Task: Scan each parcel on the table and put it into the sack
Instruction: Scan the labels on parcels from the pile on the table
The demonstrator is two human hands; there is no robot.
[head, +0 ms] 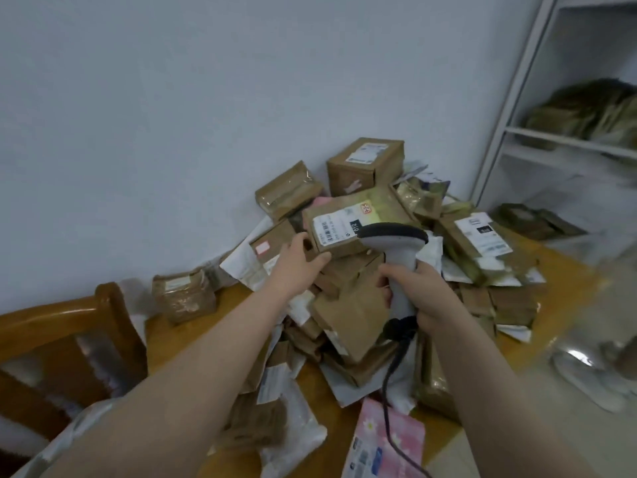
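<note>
A heap of brown cardboard parcels (355,305) and white mailer bags covers the wooden table (193,339). My left hand (296,260) grips the lower left corner of a flat brown box (348,219) with a white barcode label, lifted above the heap. My right hand (413,291) holds the grey handle of a corded barcode scanner (396,239). The scanner's dark head points at the box's label, close to it. No sack is in view.
A wooden chair (62,339) stands at the left of the table. White metal shelving (558,139) with more parcels stands at the right against the wall. A pink flowered mailer (389,439) lies at the table's near edge. The scanner's black cable (389,401) trails down towards me.
</note>
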